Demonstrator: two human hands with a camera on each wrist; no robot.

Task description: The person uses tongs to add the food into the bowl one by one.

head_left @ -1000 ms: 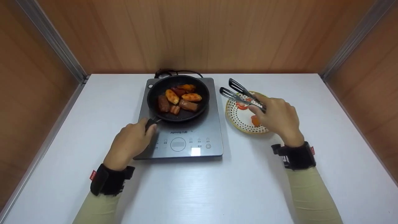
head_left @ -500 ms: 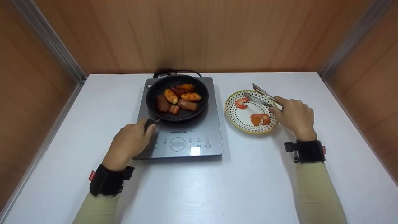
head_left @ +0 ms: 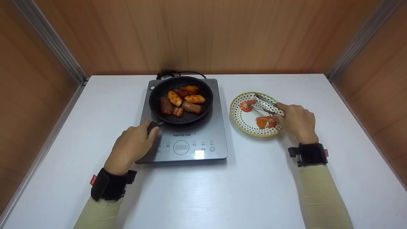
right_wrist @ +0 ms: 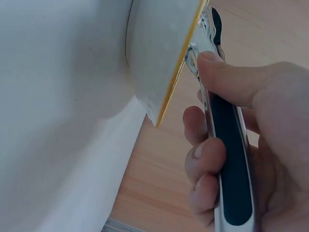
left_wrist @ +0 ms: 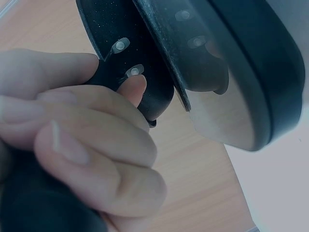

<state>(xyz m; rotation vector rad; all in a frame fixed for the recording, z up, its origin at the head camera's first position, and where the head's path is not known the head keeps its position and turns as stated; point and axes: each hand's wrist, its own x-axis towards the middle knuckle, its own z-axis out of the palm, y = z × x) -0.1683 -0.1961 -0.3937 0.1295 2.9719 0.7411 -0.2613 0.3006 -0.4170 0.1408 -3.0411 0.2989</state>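
My left hand [head_left: 132,144] grips the black handle [head_left: 154,126] of a frying pan [head_left: 178,120]; its curled fingers show in the left wrist view. Brown meat chunks [head_left: 191,107] and yellow-orange oval pieces [head_left: 195,99] lie in the pan. On the right, my right hand [head_left: 297,122] holds metal tongs [head_left: 268,102] with dark grip panels [right_wrist: 231,164]. Their tips reach over a dotted, yellow-rimmed plate [head_left: 241,125], beside a shrimp [head_left: 247,105] at its upper left; whether they pinch it I cannot tell. A second shrimp [head_left: 272,122] and an orange piece [head_left: 261,123] lie nearer the front of the plate.
The pan stands on a silver induction cooker [head_left: 181,148] with a touch panel. Behind it runs a black cable [head_left: 181,73]. Wooden panels [head_left: 203,38] enclose the white table [head_left: 197,194] at the back and both sides.
The tongs went from left of the plate, rightward and down over it, and their tips now lie by the upper-left shrimp, closer together. The left hand and pan have stayed put.
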